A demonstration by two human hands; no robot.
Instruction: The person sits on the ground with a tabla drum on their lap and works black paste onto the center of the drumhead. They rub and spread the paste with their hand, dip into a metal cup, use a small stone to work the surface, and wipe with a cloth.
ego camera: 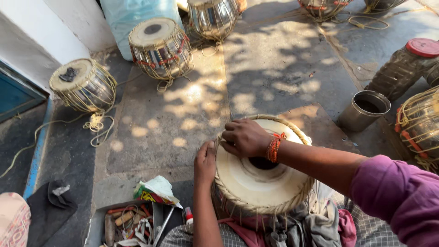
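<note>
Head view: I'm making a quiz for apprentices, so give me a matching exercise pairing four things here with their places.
Things:
1. right hand
2. left hand
3. steel cup
4. plastic jar with red lid

Places:
A. lying on its side at the far right
B. on top of the drum skin near its far-left rim
C. upright on the ground, right of the drum in the lap
D. at the drum's left edge, on the braided rim

Pairs: 1-B, 2-D, 3-C, 4-A
</note>
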